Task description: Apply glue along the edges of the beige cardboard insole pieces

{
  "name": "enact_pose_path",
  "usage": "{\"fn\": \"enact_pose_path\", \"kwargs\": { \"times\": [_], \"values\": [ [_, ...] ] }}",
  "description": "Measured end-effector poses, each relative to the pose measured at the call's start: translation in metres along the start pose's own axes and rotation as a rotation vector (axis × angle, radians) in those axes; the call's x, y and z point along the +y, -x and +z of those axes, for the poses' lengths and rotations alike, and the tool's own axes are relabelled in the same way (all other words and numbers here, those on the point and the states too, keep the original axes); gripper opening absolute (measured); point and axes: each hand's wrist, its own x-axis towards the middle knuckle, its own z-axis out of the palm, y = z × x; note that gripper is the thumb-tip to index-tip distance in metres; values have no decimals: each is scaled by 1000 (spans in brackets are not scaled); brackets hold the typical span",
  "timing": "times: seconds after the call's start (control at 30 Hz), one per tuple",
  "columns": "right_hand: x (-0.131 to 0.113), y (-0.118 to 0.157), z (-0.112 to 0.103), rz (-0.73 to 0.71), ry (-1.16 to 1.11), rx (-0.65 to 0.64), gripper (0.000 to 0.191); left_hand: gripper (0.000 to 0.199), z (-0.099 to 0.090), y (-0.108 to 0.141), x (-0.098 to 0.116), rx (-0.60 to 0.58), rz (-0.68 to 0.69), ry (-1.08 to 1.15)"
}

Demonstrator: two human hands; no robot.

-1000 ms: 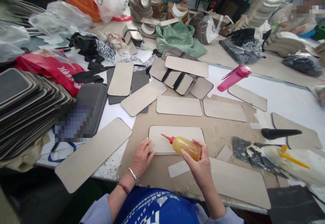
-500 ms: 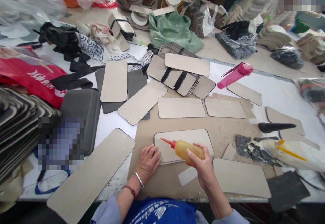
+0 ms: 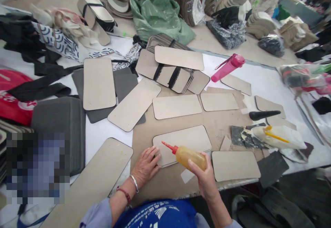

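Note:
My right hand (image 3: 204,172) is wrapped round a squeeze bottle (image 3: 190,158) of amber liquid, likely glue by its look. Its red nozzle points left, just over a stack of beige rounded panels (image 3: 186,136) in front of me. Flat beside that stack lies my left hand (image 3: 146,164), fingers stretched out, their tips at the panels' left edge. A small pale strip (image 3: 187,176) lies partly below the bottle. Close to my right wrist is another beige panel (image 3: 236,166), and a long beige panel (image 3: 103,172) stretches away at the left.
Single panels (image 3: 177,106) lie behind the stack, with a strapped bundle (image 3: 169,72) beyond. A pink bottle (image 3: 227,68) lies at the back. On the right are a black-handled tool (image 3: 264,115) and a glue-smeared bag (image 3: 281,136). A dark grey case (image 3: 59,131) stands left.
The whole view has shifted, so most table items appear further left. My right hand still holds the bottle above the stack, and my left hand stays at the stack's left edge.

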Motion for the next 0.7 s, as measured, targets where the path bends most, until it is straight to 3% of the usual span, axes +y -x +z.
{"fn": "enact_pose_path", "kwargs": {
  "times": [0.37, 0.7],
  "values": [
    [13, -18, 4, -484, 416, -31, 46, 39, 7, 4, 3, -53, -17, -48],
    [10, -24, 15, -686, 507, -51, 33, 40, 10, 4, 4, -75, 14, -145]
  ]
}}
